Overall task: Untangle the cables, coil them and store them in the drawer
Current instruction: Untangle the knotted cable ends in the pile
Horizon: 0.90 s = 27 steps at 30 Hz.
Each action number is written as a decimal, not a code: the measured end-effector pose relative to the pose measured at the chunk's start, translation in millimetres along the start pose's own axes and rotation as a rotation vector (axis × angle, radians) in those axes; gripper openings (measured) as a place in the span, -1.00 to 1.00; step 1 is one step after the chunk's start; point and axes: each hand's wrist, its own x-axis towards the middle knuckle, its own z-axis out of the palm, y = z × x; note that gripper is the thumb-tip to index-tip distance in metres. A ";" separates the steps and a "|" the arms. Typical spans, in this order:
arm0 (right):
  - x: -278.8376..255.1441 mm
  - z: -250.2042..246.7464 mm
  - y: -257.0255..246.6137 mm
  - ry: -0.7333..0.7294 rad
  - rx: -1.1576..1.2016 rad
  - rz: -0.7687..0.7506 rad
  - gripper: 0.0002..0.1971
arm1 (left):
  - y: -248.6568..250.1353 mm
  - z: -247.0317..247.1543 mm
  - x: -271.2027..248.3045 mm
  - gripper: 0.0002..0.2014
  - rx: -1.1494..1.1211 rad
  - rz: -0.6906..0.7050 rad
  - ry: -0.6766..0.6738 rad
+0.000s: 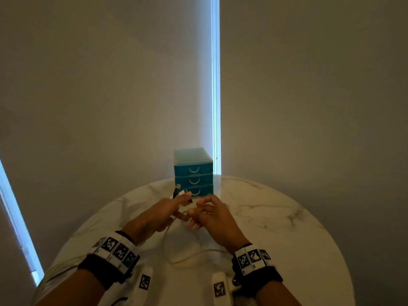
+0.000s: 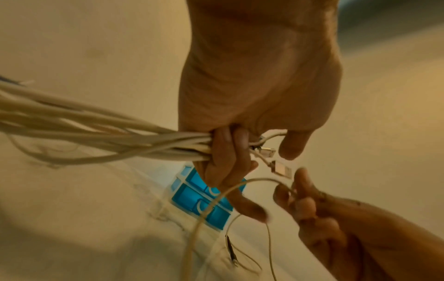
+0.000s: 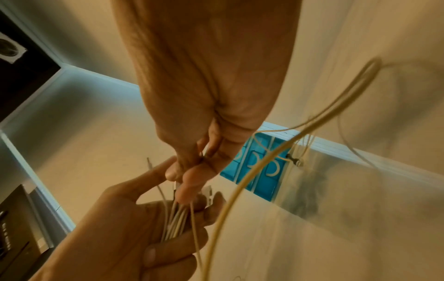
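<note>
Left hand: the left hand (image 1: 154, 215) is up over the bench, and its fingers (image 2: 222, 152) are wrapped tight round a bunch of white cables (image 2: 100, 140).
Cable ends: small metal plugs (image 2: 280, 168) stick out past the left fingers, on the far side of the hand.
Right hand: the right hand (image 1: 213, 219) is just beside the left hand, almost touching it. Its fingers (image 3: 190, 182) pinch one thin cable (image 3: 242, 186) that bends in a big loop.
Loose cable: part of the thin cable hangs down and lies in a curve on the bench (image 1: 276, 228), near the person.
Drawer box: a little blue drawer box (image 1: 193, 172) stands at the far edge of the bench, right behind the hands. It has three drawers and all of them are closed.
Bench: it is round and white with grey marble lines.
Wrist bands: both wrists wear black bands with black-and-white square marks (image 1: 116, 250).
</note>
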 end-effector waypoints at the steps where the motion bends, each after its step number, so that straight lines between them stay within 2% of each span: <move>1: -0.4 2.9 -2.3 0.016 0.019 -0.022 -0.67 | -1.0 2.8 0.3 -0.45 -0.004 -0.024 -0.032; 4: 0.7 4.7 -1.8 0.025 -0.031 -0.039 -0.61 | -4.3 5.5 -2.1 -0.42 -0.073 -0.063 -0.123; 6: 2.6 3.8 2.6 0.055 -0.094 -0.009 -0.54 | -3.4 0.3 -4.5 -0.48 -0.129 -0.015 -0.113; 8: 4.6 0.4 5.1 0.141 -0.196 -0.018 -0.52 | 2.9 -8.7 -7.4 -0.54 -0.189 0.071 -0.047; 11: 7.0 -15.7 1.1 0.407 -0.328 -0.085 -0.71 | 15.6 -28.1 -10.1 -0.55 -0.313 0.168 0.116; 13: 10.0 -31.7 3.4 0.517 -0.540 0.004 -0.72 | 21.7 -43.7 -11.0 -0.59 -0.366 0.220 0.254; 15: 14.2 -41.3 15.3 0.471 -0.687 0.195 -0.55 | 23.5 -55.8 -10.4 -0.60 -0.437 0.267 0.354; 17: 16.9 -41.6 27.8 0.358 -0.616 0.327 -0.40 | 21.8 -60.5 -7.4 -0.53 -0.509 0.285 0.378; 18: 17.0 -40.4 33.0 0.309 -0.567 0.348 -0.38 | 20.3 -59.5 -6.8 -0.51 -0.531 0.281 0.376; 19: 16.0 -38.8 36.4 0.269 -0.537 0.343 -0.41 | 18.2 -56.3 -5.1 -0.50 -0.542 0.276 0.372; 23: 10.3 -32.2 37.0 0.247 -0.420 0.204 -0.85 | 2.6 -31.6 1.8 -0.59 -0.517 0.178 0.311; 24: 9.6 -30.7 36.8 0.235 -0.423 0.190 -0.86 | -1.7 -23.0 4.2 -0.61 -0.489 0.138 0.272; 27: 9.4 -25.1 30.4 0.132 -0.448 0.151 -0.84 | -11.1 -1.4 11.7 -0.43 -0.344 0.029 0.172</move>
